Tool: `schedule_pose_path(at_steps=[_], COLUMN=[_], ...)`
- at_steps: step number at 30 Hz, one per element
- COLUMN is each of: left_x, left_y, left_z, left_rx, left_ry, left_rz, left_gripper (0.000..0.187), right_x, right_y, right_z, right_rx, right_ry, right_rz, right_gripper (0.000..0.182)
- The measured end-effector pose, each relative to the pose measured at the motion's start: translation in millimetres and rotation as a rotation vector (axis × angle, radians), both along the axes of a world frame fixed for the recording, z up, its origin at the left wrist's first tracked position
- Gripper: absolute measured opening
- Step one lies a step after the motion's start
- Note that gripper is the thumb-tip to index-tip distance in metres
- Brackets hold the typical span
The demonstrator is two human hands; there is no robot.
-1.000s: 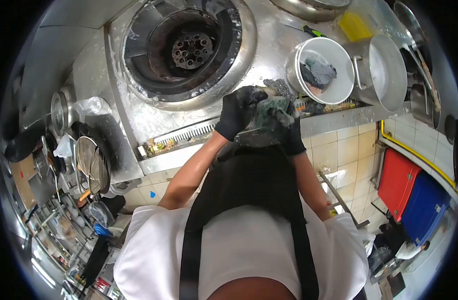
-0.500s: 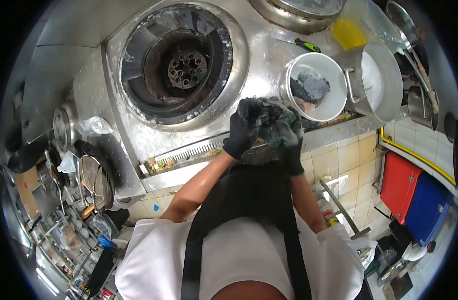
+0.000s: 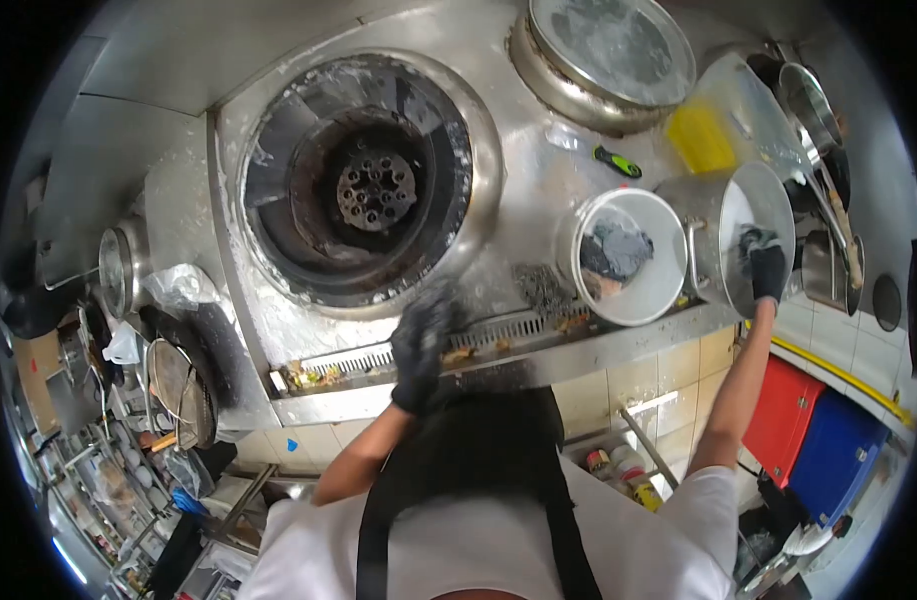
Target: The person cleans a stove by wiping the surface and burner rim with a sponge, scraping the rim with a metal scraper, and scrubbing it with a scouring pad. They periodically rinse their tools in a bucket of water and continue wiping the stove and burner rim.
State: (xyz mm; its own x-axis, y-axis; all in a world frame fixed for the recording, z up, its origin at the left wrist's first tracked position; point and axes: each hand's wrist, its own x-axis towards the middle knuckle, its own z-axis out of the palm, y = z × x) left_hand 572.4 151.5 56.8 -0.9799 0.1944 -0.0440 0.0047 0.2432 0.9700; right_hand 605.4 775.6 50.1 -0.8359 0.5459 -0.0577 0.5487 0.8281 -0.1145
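Note:
My right hand (image 3: 767, 270), in a black glove, is at the mouth of the steel pot (image 3: 707, 240), its fingers closed on a dark wet cloth (image 3: 757, 240). Foamy white liquid (image 3: 736, 215) shows inside this pot. My left hand (image 3: 422, 345), also gloved in black, hovers near the front edge of the steel counter, blurred by motion, so its fingers cannot be made out. A tangled metal scourer (image 3: 542, 288) lies on the counter beside a white bucket (image 3: 671, 300), which holds a grey cloth (image 3: 617, 250).
A large round burner (image 3: 459, 160) is sunk in the counter at the left. Behind the bucket lies a scraper with a green and black handle (image 3: 617, 162). A lidded round vessel (image 3: 569, 85) stands at the back. A drain grate (image 3: 364, 360) runs along the front.
My right hand has moved right to the pot with the dark cloth. My left hand has let go of the bundle and shifted left and down. The metal scourer now shows on the counter.

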Motion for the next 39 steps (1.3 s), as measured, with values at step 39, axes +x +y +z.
schedule_pose_path(at_steps=[39], left_x=[-205], left_y=[-318], left_z=[-157], left_rx=[0.555], left_ry=[-0.311], left_rz=[0.519], left_gripper=[0.056], right_x=[-161], right_y=[-448], right_z=[-68], right_rx=[-0.578], right_ry=[0.372], right_rz=[0.252], right_gripper=[0.05])
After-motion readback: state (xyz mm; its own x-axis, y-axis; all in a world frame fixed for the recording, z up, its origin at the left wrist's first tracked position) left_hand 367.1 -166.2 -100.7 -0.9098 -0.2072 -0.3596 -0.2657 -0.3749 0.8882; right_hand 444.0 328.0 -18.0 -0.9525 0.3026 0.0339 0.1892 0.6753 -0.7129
